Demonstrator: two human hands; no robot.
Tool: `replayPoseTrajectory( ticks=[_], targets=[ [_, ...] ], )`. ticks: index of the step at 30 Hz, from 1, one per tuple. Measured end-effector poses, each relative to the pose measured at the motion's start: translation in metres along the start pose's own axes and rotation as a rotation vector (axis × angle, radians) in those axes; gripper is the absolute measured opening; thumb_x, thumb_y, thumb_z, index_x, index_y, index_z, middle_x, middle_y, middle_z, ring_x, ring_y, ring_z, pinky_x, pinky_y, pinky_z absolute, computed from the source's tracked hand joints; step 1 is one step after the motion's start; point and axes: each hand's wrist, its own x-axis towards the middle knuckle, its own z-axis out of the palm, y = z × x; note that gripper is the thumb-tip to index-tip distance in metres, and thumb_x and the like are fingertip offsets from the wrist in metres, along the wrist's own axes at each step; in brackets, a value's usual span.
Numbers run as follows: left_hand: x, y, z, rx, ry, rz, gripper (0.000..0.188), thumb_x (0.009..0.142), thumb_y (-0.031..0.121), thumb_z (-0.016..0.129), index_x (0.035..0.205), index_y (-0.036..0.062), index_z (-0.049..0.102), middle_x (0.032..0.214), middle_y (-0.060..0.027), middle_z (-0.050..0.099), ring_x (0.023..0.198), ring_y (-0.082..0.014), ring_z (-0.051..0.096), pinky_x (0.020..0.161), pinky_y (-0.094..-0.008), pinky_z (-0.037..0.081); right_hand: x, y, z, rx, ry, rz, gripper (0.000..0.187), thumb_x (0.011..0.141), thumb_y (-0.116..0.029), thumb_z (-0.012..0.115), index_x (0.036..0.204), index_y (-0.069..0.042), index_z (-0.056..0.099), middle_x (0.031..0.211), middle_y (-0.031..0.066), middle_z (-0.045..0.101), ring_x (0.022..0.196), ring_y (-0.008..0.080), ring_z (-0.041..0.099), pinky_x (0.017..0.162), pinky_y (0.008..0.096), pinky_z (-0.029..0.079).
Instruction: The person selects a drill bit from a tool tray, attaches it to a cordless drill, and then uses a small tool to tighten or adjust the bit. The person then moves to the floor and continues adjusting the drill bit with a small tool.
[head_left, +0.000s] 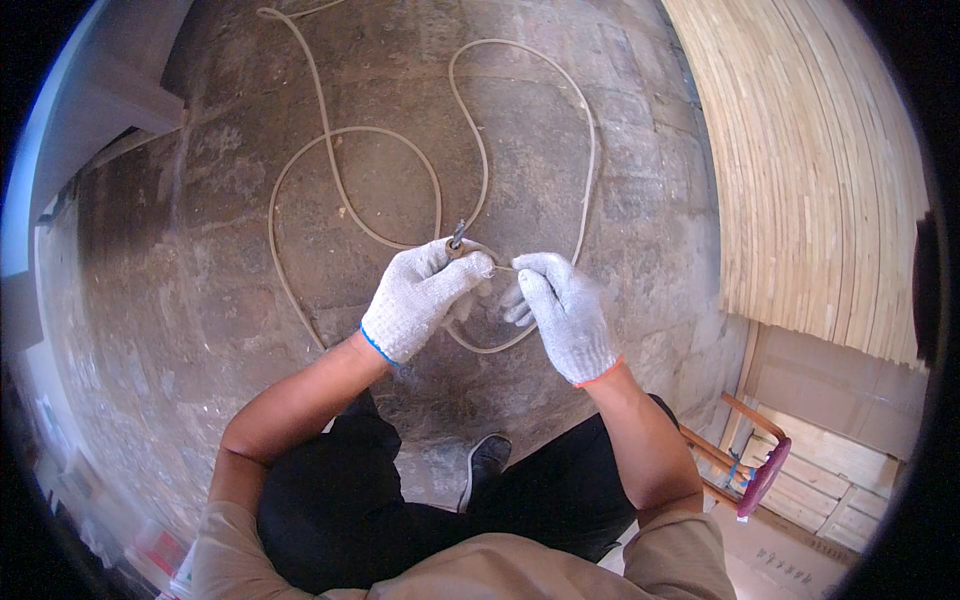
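My left hand (pixel 415 300), in a white knit glove with a blue cuff edge, is closed around the end of a pale hose. A small metal fitting (pixel 456 242) pokes up between its thumb and fingers. My right hand (pixel 572 318), gloved in white with an orange-red cuff edge, is closed in a pinch. Between the two hands runs a thin pale strand (pixel 505 268), whose far end lies in the right fingertips. The long hose (pixel 592 150) lies in loose loops on the floor, beyond and below both hands.
Worn concrete floor (pixel 400 90) spreads out ahead. Stacked light wooden strips (pixel 800 150) rise at the right. A stool-like item (pixel 768 478) with a dark red top and a slatted wooden pallet (pixel 845 480) are at the lower right. One dark shoe (pixel 488 468) shows below my hands.
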Motion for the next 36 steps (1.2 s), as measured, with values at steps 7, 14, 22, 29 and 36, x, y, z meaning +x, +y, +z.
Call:
replayPoseTrajectory(
  ticks=[7,14,22,29,36],
  targets=[
    [-0.003,0.007,-0.001,-0.032,-0.021,-0.023,0.027,0.109,0.025,0.075,0.125,0.004,0.077,0.088,0.0009,0.073,0.065,-0.0049,0.057,0.057,-0.0243,0.041,-0.001,-0.011,-0.002,0.269,-0.053,0.086,0.025,0.117,-0.015,0.056,0.129,0.003,0.068,0.096,0.0126,0.079,0.079,0.0181,0.077,0.07,0.0309,0.063],
    [-0.008,0.01,-0.011,0.105,-0.02,0.14,0.048,0.116,0.025,0.054,0.156,-0.0021,0.057,0.104,-0.0078,0.077,0.065,-0.0083,0.057,0.055,-0.0242,0.04,-0.003,-0.015,-0.002,0.418,-0.074,0.086,0.025,0.117,-0.016,0.057,0.126,0.004,0.067,0.095,0.0131,0.078,0.076,0.0189,0.076,0.069,0.031,0.064],
    [-0.002,-0.003,-0.022,-0.093,-0.117,0.127,0.051,0.113,0.023,0.046,0.157,-0.0027,0.054,0.116,-0.0145,0.077,0.08,-0.0152,0.068,0.064,-0.0278,0.048,-0.008,-0.014,0.0,0.373,-0.049,0.061,0.023,0.116,-0.015,0.056,0.127,0.003,0.066,0.095,0.0138,0.077,0.077,0.0216,0.075,0.07,0.0336,0.063],
    [0.002,-0.005,-0.026,-0.509,-0.226,0.011,0.056,0.102,0.002,0.049,0.158,-0.0036,0.049,0.141,-0.021,0.069,0.115,-0.0276,0.072,0.094,-0.0379,0.058,-0.01,-0.012,-0.001,0.387,-0.047,0.063,0.024,0.117,-0.016,0.057,0.126,0.003,0.068,0.095,0.0124,0.078,0.077,0.0184,0.076,0.068,0.0304,0.063],
    [0.001,-0.01,-0.025,-0.558,-0.208,0.027,0.06,0.105,-0.001,0.066,0.162,-0.0017,0.046,0.149,-0.0237,0.066,0.131,-0.0334,0.07,0.109,-0.0457,0.059,-0.008,-0.016,0.001,0.323,-0.037,0.06,0.023,0.116,-0.015,0.058,0.127,0.003,0.068,0.094,0.011,0.078,0.077,0.0167,0.076,0.069,0.0294,0.063]
  ],
)
